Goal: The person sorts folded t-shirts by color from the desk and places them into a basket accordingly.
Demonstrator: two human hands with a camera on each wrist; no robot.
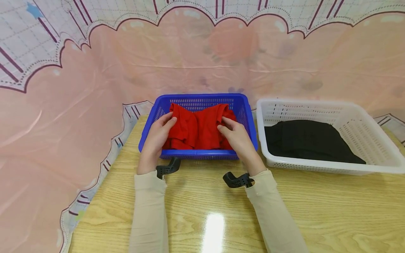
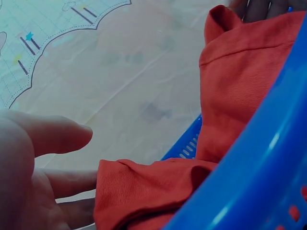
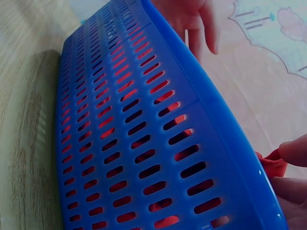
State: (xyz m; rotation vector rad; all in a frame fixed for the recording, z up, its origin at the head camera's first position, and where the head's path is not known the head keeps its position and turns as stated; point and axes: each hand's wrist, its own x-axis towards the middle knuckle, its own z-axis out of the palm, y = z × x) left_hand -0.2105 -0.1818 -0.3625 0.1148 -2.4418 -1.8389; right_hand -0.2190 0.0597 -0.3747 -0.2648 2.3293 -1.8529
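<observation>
A red cloth garment [image 1: 207, 126] lies bunched in a blue plastic basket [image 1: 197, 153], with raised folds at both sides. At its left fold, my left hand [image 1: 157, 133] has its fingers against the outer side of the cloth. The left wrist view shows that thumb [image 2: 62, 134] standing apart from the fabric. My right hand [image 1: 238, 137] is at the right fold, the cloth's edge between its thumb and fingers. In the right wrist view, a bit of red cloth [image 3: 274, 165] shows between them. Much of the garment is hidden by the basket wall.
A white plastic basket [image 1: 319, 165] stands to the right of the blue one, with a folded black cloth [image 1: 310, 140] inside. Both baskets rest on a wood-grain table [image 1: 196, 196]. A printed pink sheet [image 1: 190, 70] hangs behind and drapes down the left side.
</observation>
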